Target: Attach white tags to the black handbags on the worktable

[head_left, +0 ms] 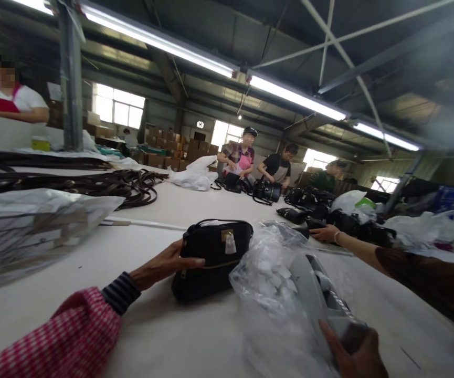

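Note:
My left hand point(166, 265) grips the side of a black handbag point(213, 260), fingers across its front near a zip line. A small gold-coloured tag and a clear tag hang on the bag. My right hand point(350, 352) sits at the bottom edge, closed around a grey plastic object point(321, 296) whose exact kind I cannot tell. That object lies against a clear plastic bag point(270, 283) holding white pieces. From the right, a co-worker's hand point(324, 233) reaches onto the table beside more black bags.
A long white table point(140, 336) runs away from me. Dark leather straps point(93, 182) and a plastic-wrapped package point(33, 231) lie on its left. Black handbags point(309, 202) crowd its far right. Several co-workers point(274, 168) stand beyond, before stacked cardboard boxes point(171, 147).

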The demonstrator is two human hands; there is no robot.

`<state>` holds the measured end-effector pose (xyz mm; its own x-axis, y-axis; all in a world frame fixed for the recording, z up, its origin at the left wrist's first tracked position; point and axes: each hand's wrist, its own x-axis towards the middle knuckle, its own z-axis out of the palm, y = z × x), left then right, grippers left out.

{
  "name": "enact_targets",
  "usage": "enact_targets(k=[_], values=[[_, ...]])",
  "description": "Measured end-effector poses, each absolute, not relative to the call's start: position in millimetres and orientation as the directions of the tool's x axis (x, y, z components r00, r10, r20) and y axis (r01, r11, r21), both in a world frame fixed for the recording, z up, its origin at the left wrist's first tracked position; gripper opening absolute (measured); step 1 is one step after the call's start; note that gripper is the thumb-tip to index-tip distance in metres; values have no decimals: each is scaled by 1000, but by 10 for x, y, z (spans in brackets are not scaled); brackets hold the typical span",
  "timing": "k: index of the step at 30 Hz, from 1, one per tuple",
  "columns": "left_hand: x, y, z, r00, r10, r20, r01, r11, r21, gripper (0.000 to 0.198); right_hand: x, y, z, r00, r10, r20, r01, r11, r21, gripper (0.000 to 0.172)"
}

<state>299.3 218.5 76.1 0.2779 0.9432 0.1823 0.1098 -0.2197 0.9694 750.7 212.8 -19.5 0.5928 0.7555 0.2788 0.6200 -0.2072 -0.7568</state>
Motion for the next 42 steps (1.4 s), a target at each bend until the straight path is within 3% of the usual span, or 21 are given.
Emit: enact_targets(k=[3, 8, 15, 21, 25, 32, 36, 39, 42], values=[[2969, 2110, 608, 158, 944, 291, 134, -313, 940, 71, 7412, 2078, -94, 561, 775, 291, 659, -206, -723, 74], [3056, 2030, 519, 111, 918, 381, 132, -394, 910, 78, 7334, 2042, -80, 530, 773, 347, 687, -152, -711, 70], [2809, 2024, 809, -8, 982, 190, 141, -187, 972, 73, 7334, 2033, -74, 535, 776, 334, 704, -191, -684, 72], [2877, 2014, 712, 138, 950, 282, 103, -297, 949, 71, 7376, 2059, -108, 534, 781, 323, 720, -221, -657, 76], [3096, 2009, 617, 105, 929, 356, 107, -366, 924, 76, 7362, 2053, -107, 519, 789, 328, 728, -208, -653, 74], [2994, 2041, 702, 201, 924, 325, 183, -362, 914, 53, 7351, 2027, -74, 532, 787, 313, 735, -246, -631, 74], [2853, 1932, 687, 87, 953, 291, 314, -303, 900, 54, 7373, 2051, -87, 520, 805, 287, 731, -246, -636, 79], [2860, 1742, 577, -110, 903, 415, 561, -289, 776, 40, 7418, 2084, -96, 522, 802, 290, 702, -210, -681, 84], [2954, 1596, 453, -72, 817, 573, 833, -267, 485, 23, 7515, 2080, -43, 443, 853, 275, 631, -79, -772, 83]])
